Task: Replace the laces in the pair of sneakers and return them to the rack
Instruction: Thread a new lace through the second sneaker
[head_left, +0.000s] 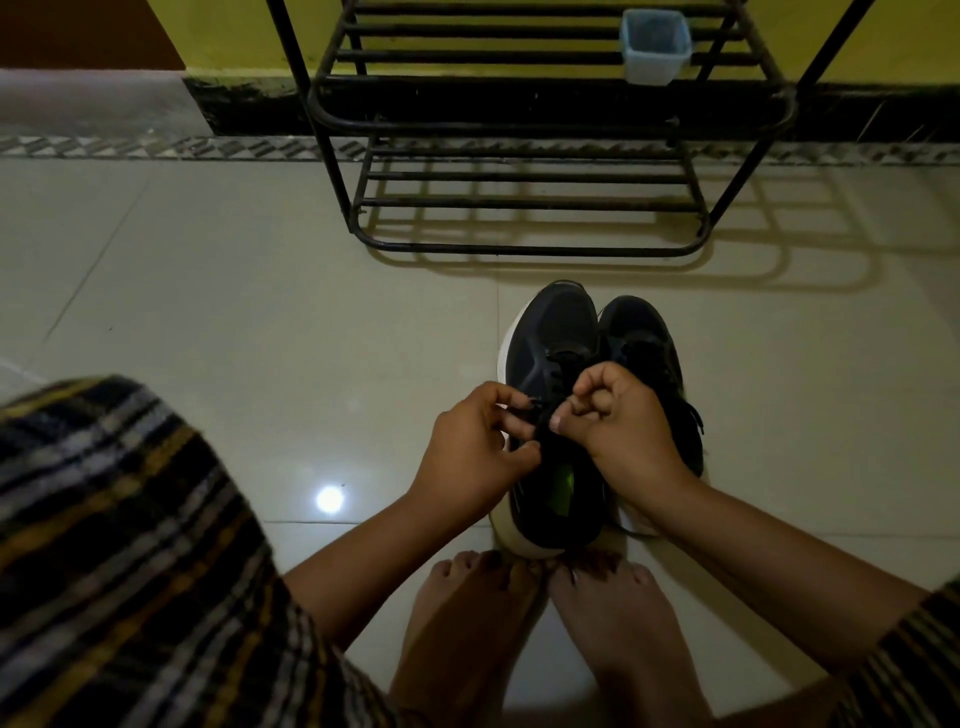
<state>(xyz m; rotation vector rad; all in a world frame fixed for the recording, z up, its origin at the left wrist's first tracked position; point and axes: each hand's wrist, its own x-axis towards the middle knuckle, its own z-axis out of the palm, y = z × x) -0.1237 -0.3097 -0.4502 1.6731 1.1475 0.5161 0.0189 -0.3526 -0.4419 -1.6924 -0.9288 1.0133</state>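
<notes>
Two black sneakers with white soles stand side by side on the tiled floor, toes pointing away from me. The left sneaker (551, 332) has a green insole showing at its opening. The right sneaker (644, 327) is partly hidden by my right hand. My left hand (475, 447) pinches a black lace (540, 415) over the left sneaker's tongue. My right hand (613, 415) has its fingers curled and pinches the same lace from the other side. A black metal shoe rack (524, 124) stands beyond the sneakers against the yellow wall.
A small translucent blue-rimmed container (655, 47) sits on the rack's upper shelf at the right. My bare feet (545, 623) are just behind the sneakers' heels. A striped garment (130, 571) covers the lower left. Glossy floor tiles spread to both sides.
</notes>
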